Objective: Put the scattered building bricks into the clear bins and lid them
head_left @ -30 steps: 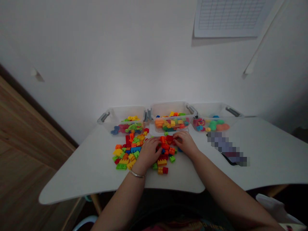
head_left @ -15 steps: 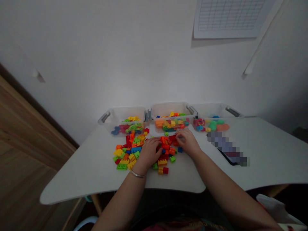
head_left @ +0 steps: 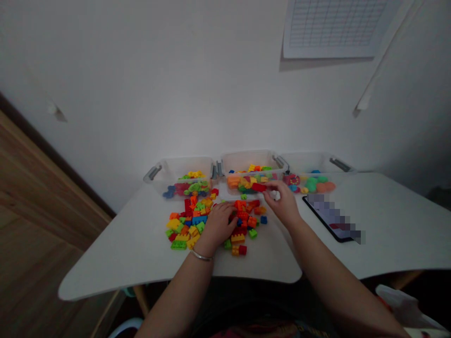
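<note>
A red toy brick (head_left: 259,187) is pinched between the thumb and fingers of my right hand (head_left: 283,203). It is held in front of the middle clear bin (head_left: 246,155), above the back of a heap of loose plastic building bricks (head_left: 193,230). My left hand (head_left: 221,221), with a bracelet at its wrist, rests palm down over the heap, fingers apart and slightly bent. It covers some bricks, and what lies under the palm is hidden. The heap mixes red, orange, yellow, green and blue pieces.
The left bin (head_left: 169,164) and middle bin hold coloured toy pieces; the right bin (head_left: 313,162) holds green, orange and pink ones. They line up against the wall. A phone (head_left: 329,220) lies on the white table (head_left: 116,263) to the right, and a printed sheet (head_left: 331,28) hangs above.
My right hand has risen from the heap and moved slightly right and back, carrying the red toy brick up before the middle bin. My left hand has stayed in place.
</note>
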Demonstrator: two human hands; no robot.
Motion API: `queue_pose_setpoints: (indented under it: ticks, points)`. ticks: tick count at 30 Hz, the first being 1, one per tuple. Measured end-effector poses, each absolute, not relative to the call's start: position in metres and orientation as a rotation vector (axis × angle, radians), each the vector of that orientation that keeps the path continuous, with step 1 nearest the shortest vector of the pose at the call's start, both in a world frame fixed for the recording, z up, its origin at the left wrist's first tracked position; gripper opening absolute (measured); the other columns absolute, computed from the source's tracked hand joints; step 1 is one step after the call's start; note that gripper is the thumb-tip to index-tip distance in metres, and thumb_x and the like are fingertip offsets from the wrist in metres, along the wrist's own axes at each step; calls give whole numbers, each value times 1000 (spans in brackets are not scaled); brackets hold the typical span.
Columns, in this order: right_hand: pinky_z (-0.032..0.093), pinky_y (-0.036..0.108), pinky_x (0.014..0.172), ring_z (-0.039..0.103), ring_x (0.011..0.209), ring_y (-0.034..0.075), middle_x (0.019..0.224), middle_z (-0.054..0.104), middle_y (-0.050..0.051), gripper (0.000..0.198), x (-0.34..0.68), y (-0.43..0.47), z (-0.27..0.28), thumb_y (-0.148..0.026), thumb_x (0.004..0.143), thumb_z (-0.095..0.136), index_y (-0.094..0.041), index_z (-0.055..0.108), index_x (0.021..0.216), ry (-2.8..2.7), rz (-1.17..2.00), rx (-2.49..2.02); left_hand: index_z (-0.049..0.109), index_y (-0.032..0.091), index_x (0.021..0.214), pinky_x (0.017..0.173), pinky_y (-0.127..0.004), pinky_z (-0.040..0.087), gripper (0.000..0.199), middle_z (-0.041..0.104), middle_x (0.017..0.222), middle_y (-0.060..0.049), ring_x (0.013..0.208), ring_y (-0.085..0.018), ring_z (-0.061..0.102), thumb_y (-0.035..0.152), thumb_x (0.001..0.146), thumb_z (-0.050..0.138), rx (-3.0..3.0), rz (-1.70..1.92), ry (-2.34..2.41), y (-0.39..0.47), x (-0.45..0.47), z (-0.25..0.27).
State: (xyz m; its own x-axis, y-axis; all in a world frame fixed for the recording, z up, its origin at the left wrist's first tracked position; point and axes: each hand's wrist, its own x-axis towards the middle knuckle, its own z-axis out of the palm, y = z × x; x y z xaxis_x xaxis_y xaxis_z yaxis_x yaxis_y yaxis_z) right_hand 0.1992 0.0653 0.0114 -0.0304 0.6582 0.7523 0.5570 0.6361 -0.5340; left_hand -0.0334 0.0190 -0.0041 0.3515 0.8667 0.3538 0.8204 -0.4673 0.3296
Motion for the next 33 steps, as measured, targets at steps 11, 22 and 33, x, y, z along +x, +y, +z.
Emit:
queue_pose_setpoints:
  ticks: [11, 22, 33]
  points:
    - [52, 36, 78, 62, 83, 21, 93, 70, 7, 16, 200, 112, 65, -32, 81, 57, -20, 64, 90, -1484, 79, -1042, 68, 19, 107, 109, -45, 42, 21, 67, 123, -9, 120, -25, 58, 22, 88, 58, 2547, 794, 1548, 18, -32, -3]
    - [43, 48, 95, 61, 99, 29, 99, 73, 10, 21, 189, 108, 64, -29, 87, 53, -21, 71, 95, -1718, -134, -1205, 66, 17, 109, 110, -45, 41, 23, 66, 125, -11, 121, -26, 57, 22, 89, 58, 2545, 761, 1556, 17, -32, -3]
    - [42, 48, 102, 59, 110, 27, 114, 69, 9, 19, 166, 23, -1, -27, 87, 58, -23, 67, 103, -2084, 204, -958, 59, 17, 116, 106, -42, 46, 30, 66, 121, -11, 117, -22, 58, 13, 89, 47, 2344, 1112, 1435, 24, -33, -11]
